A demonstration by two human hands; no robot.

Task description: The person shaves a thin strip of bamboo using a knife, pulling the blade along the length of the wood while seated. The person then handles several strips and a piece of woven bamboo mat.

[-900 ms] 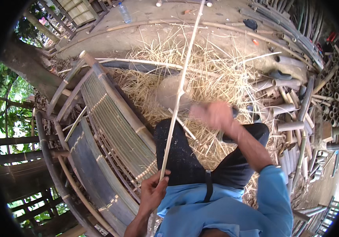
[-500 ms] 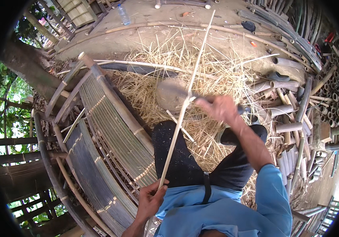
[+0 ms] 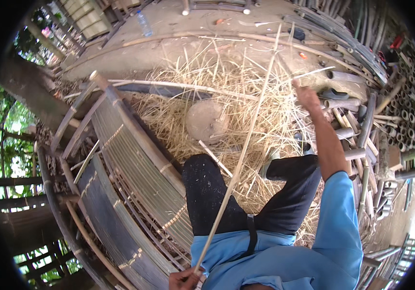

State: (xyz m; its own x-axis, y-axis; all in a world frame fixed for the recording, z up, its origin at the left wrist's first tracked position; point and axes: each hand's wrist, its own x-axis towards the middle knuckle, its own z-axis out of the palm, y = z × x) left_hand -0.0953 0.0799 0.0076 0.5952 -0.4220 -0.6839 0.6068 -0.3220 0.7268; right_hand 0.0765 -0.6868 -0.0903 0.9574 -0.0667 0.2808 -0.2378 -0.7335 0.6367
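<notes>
A long, thin pale bamboo strip (image 3: 246, 145) slants from my lap up over the shavings. At its near end, my left hand (image 3: 185, 279) is closed around it beside my left hip. My right hand (image 3: 308, 98) is out to the right of the strip's far half, its fingers wrapped round a knife (image 3: 285, 65). The knife points away from me and is smeared by motion, so its edge cannot be made out. Between and beyond my knees stands a round wooden block (image 3: 207, 121) amid a heap of pale bamboo shavings (image 3: 169, 116).
To my left is a slatted bamboo bench (image 3: 140, 150). Cut bamboo tubes (image 3: 343, 103) and stacked poles (image 3: 348, 41) lie along the right. A plastic bottle (image 3: 144, 24) stands at the far left, and a long pole (image 3: 164, 38) crosses the ground beyond the shavings.
My right hand has swung away and to the right with the knife, off the strip. My left hand has drawn back toward me, and the strip's far end has shifted right.
</notes>
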